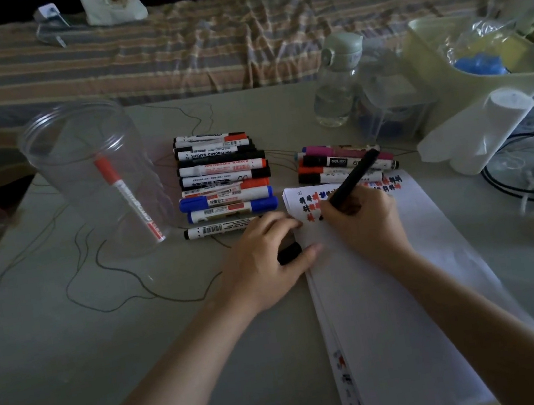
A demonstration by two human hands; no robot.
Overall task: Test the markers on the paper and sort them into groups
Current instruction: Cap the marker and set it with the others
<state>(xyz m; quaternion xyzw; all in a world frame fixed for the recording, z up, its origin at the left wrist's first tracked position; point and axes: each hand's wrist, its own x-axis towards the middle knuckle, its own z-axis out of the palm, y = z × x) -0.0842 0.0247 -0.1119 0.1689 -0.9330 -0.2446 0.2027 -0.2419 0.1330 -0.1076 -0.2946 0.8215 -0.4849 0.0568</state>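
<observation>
Two bare forearms enter from the bottom edge. Right hand [363, 219], centre frame, fingers curled round a black marker [352, 179], tip down on the white paper stack [403, 286]; barrel slants up-right. Left hand [264, 261] rests palm-down at the paper's left edge, fingers loosely bent over a small black cap [289, 253]; whether it pinches the cap or just covers it, cannot tell. Red, blue and black test marks sit along the paper's top edge, just above the right hand.

Left of the paper's top: stacked row of whiteboard markers [224, 177], black, red and blue caps, lying horizontal. One more black-capped marker [217, 228] lies alone below the row, its right end touching the left hand's fingertips. Second, smaller marker group [339, 162], upper right of the paper, partly crossed by the held marker.

Clear plastic jar [95, 172], left of centre, one red marker [130, 200] leaning inside.

Upper right: clear water bottle with pale green lid [338, 84], pale green plastic bin [481, 66] holding bags, white paper roll [480, 132], cables at the right edge.

Surface: grey-green table [104, 330] scribbled with thin dark lines. Striped bedding [166, 50] behind. Dim light.
</observation>
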